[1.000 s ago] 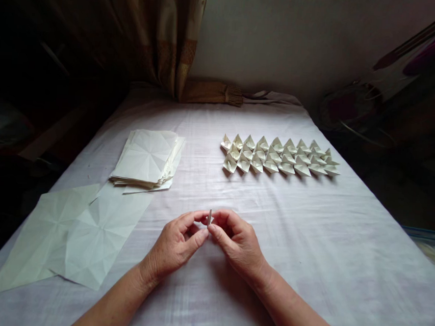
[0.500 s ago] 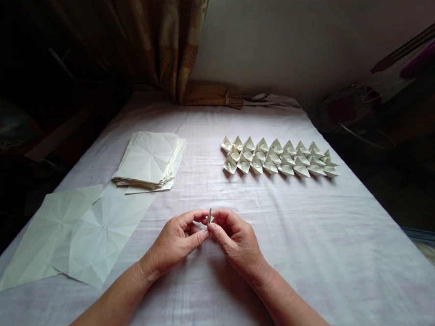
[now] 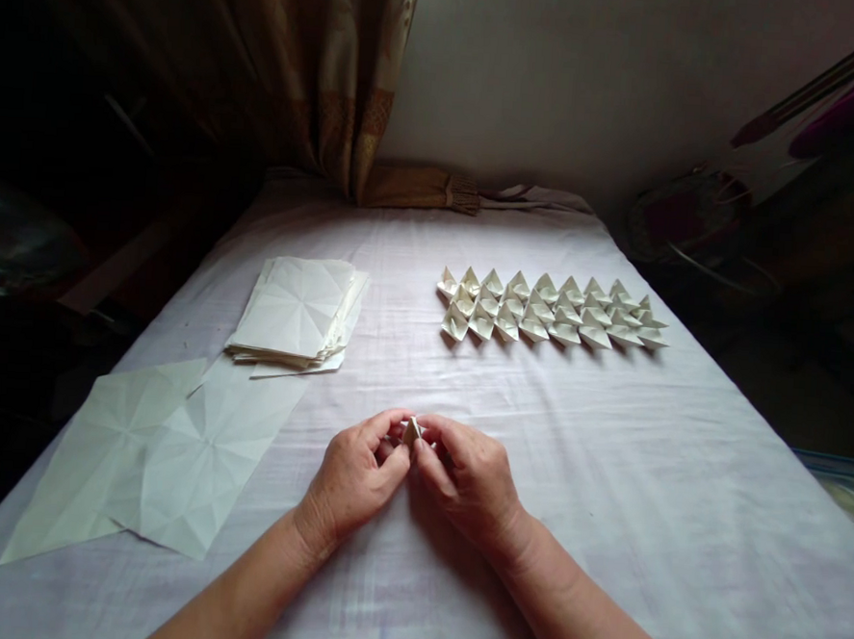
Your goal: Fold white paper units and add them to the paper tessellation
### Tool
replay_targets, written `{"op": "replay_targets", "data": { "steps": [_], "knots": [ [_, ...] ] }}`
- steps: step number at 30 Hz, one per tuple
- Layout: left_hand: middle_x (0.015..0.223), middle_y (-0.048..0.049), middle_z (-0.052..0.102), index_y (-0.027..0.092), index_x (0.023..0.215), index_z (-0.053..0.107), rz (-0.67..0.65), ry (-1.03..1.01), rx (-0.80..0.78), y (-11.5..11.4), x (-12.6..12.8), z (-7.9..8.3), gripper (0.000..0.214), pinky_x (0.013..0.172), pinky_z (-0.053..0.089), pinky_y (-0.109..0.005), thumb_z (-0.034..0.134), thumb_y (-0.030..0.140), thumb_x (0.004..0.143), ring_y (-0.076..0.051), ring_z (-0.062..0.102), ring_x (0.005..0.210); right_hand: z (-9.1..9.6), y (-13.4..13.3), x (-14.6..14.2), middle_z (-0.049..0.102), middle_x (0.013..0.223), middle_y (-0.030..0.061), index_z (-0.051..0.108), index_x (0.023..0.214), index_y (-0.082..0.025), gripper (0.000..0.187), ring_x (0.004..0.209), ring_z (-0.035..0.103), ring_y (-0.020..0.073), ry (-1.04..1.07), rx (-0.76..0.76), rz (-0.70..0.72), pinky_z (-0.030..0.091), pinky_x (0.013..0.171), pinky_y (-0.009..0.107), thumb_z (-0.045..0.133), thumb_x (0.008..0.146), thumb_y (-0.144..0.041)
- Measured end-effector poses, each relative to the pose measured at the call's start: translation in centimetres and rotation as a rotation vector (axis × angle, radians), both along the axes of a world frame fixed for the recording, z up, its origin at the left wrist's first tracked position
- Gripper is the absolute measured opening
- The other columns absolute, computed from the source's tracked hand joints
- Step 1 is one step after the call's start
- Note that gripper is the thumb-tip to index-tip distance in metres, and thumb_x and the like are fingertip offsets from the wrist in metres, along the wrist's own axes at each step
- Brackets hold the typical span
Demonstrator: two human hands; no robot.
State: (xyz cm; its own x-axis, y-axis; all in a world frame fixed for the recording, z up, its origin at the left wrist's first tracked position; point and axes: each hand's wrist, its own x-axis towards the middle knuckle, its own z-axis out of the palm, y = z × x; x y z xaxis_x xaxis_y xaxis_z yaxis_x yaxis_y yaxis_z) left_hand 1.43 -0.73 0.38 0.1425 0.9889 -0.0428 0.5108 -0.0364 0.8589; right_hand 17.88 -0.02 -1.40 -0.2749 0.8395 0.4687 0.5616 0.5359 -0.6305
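My left hand (image 3: pixel 355 476) and my right hand (image 3: pixel 467 476) meet over the near middle of the cloth-covered table, fingertips pinched together on a small folded white paper piece (image 3: pixel 413 429). Most of that piece is hidden between my fingers. Beyond my hands, to the right, several finished folded paper pieces (image 3: pixel 550 310) lie in neat rows. A stack of creased paper squares (image 3: pixel 299 312) sits at the left, and two larger creased sheets (image 3: pixel 165 453) lie flat nearer the left edge.
A white cloth (image 3: pixel 640 487) covers the table. A brown curtain (image 3: pixel 341 73) hangs at the far end against a pale wall. Dark clutter stands off the left edge and off the right edge (image 3: pixel 767 205).
My hands have closed tighter and shifted slightly toward me; the paper piece, earlier seen edge-on and upright, now shows tilted between my fingertips.
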Motion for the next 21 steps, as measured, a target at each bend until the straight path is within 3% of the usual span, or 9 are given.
{"op": "replay_targets", "data": {
  "steps": [6, 10, 15, 21],
  "knots": [
    [0.097, -0.0009, 0.076, 0.022, 0.111, 0.066, -0.021, 0.059, 0.129, -0.22, 0.28, 0.00, 0.031, 0.081, 0.052, -0.022, 0.047, 0.022, 0.087, -0.016, 0.070, 0.088, 0.25, -0.03, 0.17, 0.075, 0.085, 0.0055, 0.064, 0.105, -0.017, 0.018, 0.071, 0.071, 0.0166, -0.068, 0.106, -0.025, 0.053, 0.067, 0.025, 0.052, 0.091, -0.017],
    [0.094, -0.0004, 0.075, 0.023, 0.112, 0.066, 0.009, 0.013, 0.105, -0.28, 0.22, -0.34, 0.032, 0.080, 0.052, -0.023, 0.047, 0.021, 0.087, -0.015, 0.070, 0.083, 0.21, 0.03, 0.48, 0.076, 0.088, 0.0058, 0.064, 0.109, -0.018, 0.023, 0.073, 0.071, 0.0163, -0.058, 0.113, -0.002, 0.054, 0.068, 0.024, 0.051, 0.090, -0.015],
    [0.087, -0.0019, 0.072, 0.019, 0.112, 0.059, 0.067, -0.177, -0.053, -0.04, 0.04, -0.74, 0.030, 0.063, 0.053, -0.022, 0.051, 0.025, 0.084, -0.012, 0.066, 0.065, -0.27, 0.19, 0.79, 0.075, 0.087, 0.0044, 0.066, 0.113, -0.022, 0.034, 0.075, 0.070, 0.0153, 0.042, 0.083, 0.040, 0.056, 0.069, 0.024, 0.050, 0.086, -0.009],
    [0.082, -0.0029, 0.070, 0.016, 0.105, 0.056, 0.103, -0.410, -0.221, 0.31, 0.01, 0.05, 0.030, 0.056, 0.051, -0.021, 0.058, 0.032, 0.081, -0.011, 0.062, 0.060, 0.08, 0.25, 0.87, 0.074, 0.089, 0.0052, 0.069, 0.111, -0.024, 0.036, 0.077, 0.070, 0.0156, 0.090, 0.052, 0.062, 0.057, 0.068, 0.025, 0.050, 0.085, -0.006]
  ]
}}
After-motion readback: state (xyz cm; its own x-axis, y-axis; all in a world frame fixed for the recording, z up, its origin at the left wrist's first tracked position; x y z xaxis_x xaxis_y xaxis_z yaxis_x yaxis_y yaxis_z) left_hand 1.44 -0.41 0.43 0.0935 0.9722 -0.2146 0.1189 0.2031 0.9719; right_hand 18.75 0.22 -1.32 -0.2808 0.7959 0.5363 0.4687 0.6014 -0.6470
